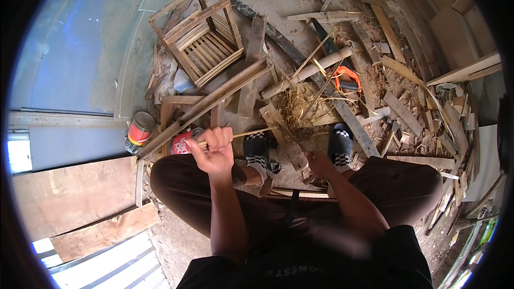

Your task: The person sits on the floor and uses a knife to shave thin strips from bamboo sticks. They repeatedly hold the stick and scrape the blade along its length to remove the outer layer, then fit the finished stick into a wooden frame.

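My left hand [214,149] is closed round a thin wooden stick [249,133], whose far end points right over a short plank [282,135] between my feet. Closer to my right foot, my right hand [321,165] is closed too. A thin dark piece seems to stick out of it toward the plank, too small to make out. Pale shavings [300,104] lie heaped just beyond the plank. Past them a round wooden pole [278,90] lies across a long dark board [292,51].
A slatted wooden frame [206,51] stands at the far left. Red cans [141,127] sit near the left wall. A handsaw with an orange handle [348,78] lies beyond my right foot. Wood scraps [401,112] cover the floor on the right.
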Available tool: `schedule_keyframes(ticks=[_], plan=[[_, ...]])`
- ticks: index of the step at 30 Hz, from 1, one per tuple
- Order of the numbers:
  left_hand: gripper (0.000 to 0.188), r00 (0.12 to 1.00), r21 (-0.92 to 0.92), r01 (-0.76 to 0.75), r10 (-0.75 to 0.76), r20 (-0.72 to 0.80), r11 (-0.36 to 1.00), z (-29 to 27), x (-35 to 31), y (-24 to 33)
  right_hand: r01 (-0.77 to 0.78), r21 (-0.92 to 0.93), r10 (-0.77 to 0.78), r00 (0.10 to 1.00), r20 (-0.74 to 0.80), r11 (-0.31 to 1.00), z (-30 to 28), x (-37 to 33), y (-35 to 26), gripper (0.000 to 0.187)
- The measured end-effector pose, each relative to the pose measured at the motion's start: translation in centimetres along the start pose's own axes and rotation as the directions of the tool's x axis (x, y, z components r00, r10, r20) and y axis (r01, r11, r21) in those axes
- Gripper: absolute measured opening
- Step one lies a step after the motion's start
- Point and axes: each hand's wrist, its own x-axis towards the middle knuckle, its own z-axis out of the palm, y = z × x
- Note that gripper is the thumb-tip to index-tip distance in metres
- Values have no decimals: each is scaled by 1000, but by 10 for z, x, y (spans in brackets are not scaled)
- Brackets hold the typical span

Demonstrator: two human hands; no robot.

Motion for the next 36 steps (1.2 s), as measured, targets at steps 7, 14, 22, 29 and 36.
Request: schedule_keyframes(ticks=[7,14,22,29,36], plan=[[59,999,73,-17,13,47,997,9,-6,6,202,93,-187,971,-147,975,-51,-39,-75,28],[53,999,155,-34,28,43,987,14,-4,3,225,211,-205,972,-114,951,-73,-77,-84,42],[57,996,73,-70,75,-55,995,16,-6,-4,314,270,-293,949,-119,910,-40,-64,-109,45],[62,980,37,-115,119,-159,993,13,-3,-9,194,319,-167,980,-112,928,-13,-47,-62,45],[62,952,29,-146,149,-269,989,18,3,-14,523,285,-447,846,-291,803,-3,-56,-84,44]])
